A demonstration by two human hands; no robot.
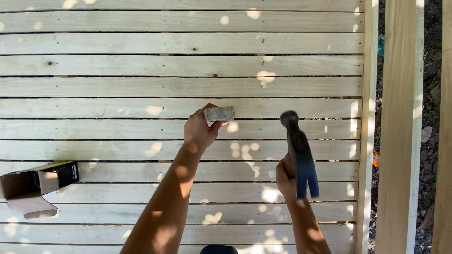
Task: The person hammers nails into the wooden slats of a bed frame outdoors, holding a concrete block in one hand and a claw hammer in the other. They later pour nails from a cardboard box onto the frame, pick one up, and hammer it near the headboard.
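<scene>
While dappled sunlight falls across a deck of pale wooden slats (117,87) laid in horizontal rows with narrow dark gaps between them, two bare forearms reach up from the lower edge of the head view. Left hand (200,131): fingers closed on a small grey rectangular block (219,113), pinched at its left end and underside, the block held level just above or against a slat near the middle of the deck; whether it touches the wood cannot be told. Right hand (286,178): wrapped tight round the dark blue grip of a hammer (298,153), whose shaft rises up and slightly left to a dark, motion-blurred head, to the right of the block and apart from it. Other items: one open cardboard box (35,186), brown inside with a black and yellow panel, lying on its side on the slats at far left, flaps spread. Right margin: upright pale timber boards (400,127), with dark ground and debris showing between them.
</scene>
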